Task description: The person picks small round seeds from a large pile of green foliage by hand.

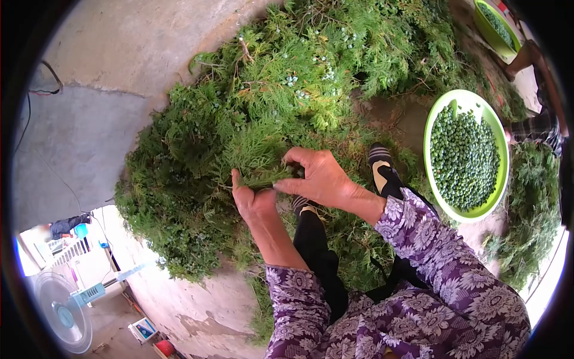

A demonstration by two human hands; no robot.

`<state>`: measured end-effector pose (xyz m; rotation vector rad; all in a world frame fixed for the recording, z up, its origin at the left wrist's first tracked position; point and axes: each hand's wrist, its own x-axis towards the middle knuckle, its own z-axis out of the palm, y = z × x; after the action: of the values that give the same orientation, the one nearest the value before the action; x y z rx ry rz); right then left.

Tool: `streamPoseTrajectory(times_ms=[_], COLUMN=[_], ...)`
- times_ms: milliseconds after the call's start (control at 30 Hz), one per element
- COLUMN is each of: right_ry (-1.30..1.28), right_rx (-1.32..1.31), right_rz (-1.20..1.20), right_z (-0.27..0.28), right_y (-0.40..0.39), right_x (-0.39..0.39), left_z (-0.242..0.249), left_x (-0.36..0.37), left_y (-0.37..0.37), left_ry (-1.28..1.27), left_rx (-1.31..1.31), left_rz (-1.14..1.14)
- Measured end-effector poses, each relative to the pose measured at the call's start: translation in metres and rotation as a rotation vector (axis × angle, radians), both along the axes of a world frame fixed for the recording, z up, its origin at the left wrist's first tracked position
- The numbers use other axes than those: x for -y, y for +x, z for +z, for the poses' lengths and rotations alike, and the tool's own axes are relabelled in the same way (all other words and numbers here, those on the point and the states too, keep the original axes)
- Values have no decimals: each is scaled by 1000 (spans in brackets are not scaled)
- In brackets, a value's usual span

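A big heap of green conifer branches [281, 102] with small pale berries lies on the concrete floor in front of me. My left hand [254, 200] grips a leafy sprig [263, 175] at the heap's near edge. My right hand [320, 179] pinches the same sprig from the right, fingers curled over its tip. Both arms wear purple flowered sleeves. A light green bowl [501, 179] full of picked green berries sits to the right of my hands.
My black-trousered legs and striped shoe [379, 157] rest on scattered twigs. A second green bowl [487, 30] and another person's arm [532, 128] are at the upper right. A standing fan [63, 311] is at the lower left. Bare concrete [101, 84] spreads left.
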<state>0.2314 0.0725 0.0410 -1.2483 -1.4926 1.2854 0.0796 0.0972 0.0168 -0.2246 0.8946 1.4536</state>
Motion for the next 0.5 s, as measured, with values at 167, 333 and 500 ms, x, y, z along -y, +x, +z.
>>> streamPoseTrajectory(times_ms=[167, 333, 500], right_ry=[12, -275, -212], right_rx=[-76, -202, -4], right_rz=[-55, -21, 184], right_z=[-5, 0, 7], right_y=[1, 12, 14], right_x=[-3, -11, -6], left_z=[11, 24, 21], left_x=[2, 4, 1], left_y=[10, 19, 8], left_ry=[127, 191, 12], left_rx=[-139, -313, -486], left_rz=[-51, -59, 110])
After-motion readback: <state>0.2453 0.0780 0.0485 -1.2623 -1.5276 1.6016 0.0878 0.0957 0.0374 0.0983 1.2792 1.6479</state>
